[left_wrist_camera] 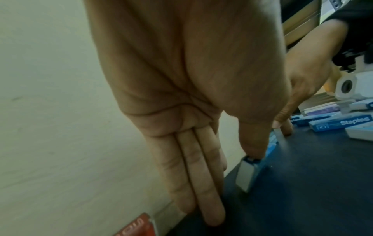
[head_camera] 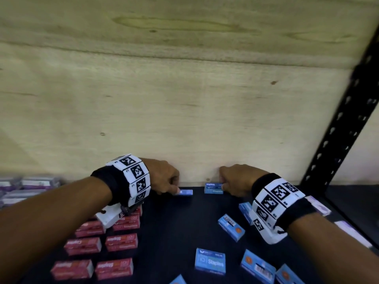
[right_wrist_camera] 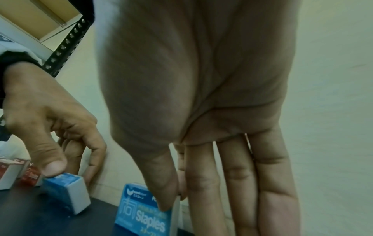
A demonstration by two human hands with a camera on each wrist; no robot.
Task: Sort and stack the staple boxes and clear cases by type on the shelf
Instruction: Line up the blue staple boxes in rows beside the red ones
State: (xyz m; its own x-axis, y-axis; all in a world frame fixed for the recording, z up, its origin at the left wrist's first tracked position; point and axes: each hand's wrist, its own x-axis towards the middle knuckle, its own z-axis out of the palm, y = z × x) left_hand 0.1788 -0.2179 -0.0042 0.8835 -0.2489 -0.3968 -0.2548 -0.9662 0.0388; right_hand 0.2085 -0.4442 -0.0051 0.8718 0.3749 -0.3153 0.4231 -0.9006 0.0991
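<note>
Two blue staple boxes sit on the dark shelf [head_camera: 174, 232] close to the plywood back wall. My left hand [head_camera: 176, 190] holds the left blue box [head_camera: 186, 192], thumb [left_wrist_camera: 252, 146] on its near top edge [left_wrist_camera: 247, 174] and fingers behind it. My right hand [head_camera: 222, 186] pinches the right blue box [head_camera: 213, 188] at its right end between thumb [right_wrist_camera: 163, 191] and forefinger; its printed face [right_wrist_camera: 145, 214] shows "Staples". A small gap separates the two boxes.
Red staple boxes [head_camera: 121, 241] lie in rows at the front left. Several loose blue boxes [head_camera: 210, 262] are scattered at the front right. Clear cases with purple inserts lie at the far left [head_camera: 30, 187] and the right [head_camera: 320, 207]. A black shelf post [head_camera: 338, 130] rises on the right.
</note>
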